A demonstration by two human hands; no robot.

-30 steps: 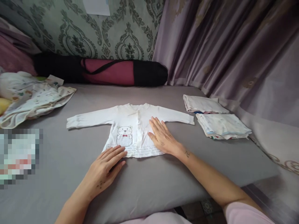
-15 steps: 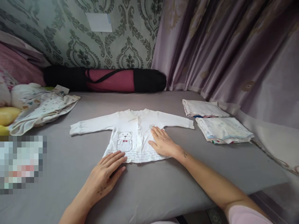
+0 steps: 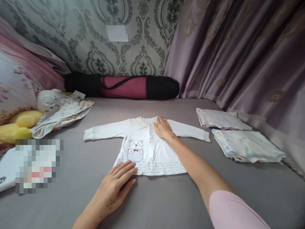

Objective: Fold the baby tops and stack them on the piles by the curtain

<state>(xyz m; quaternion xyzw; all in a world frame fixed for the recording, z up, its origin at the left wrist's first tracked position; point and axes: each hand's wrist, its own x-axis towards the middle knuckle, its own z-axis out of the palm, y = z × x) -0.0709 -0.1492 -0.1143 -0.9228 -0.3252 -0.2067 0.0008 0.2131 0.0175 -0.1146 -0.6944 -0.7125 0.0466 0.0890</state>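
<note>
A small white long-sleeved baby shirt (image 3: 133, 130) lies spread flat, with a bear print on its front, a button placket down the middle and lettering along the hem. Its two sleeves stretch out to the sides. My left hand (image 3: 119, 181) rests open with its fingertips on the lower left hem, just below the bear. Near the collar, my right hand (image 3: 164, 128) lies open and flat on the upper right chest, covering part of the shoulder. The right forearm hides part of the shirt's right side.
Folded clothes lie at the right in a back stack (image 3: 221, 119) and a front stack (image 3: 247, 146). A black and maroon long bag (image 3: 124, 86) lies along the wall. Rumpled patterned clothing (image 3: 66, 111) and a yellow plush item (image 3: 23, 124) are at the left, beside a pixelated item (image 3: 39, 168).
My right hand has slid up the shirt from the lower right chest to near the collar. My left hand stays at the hem. The camera view has shifted left.
</note>
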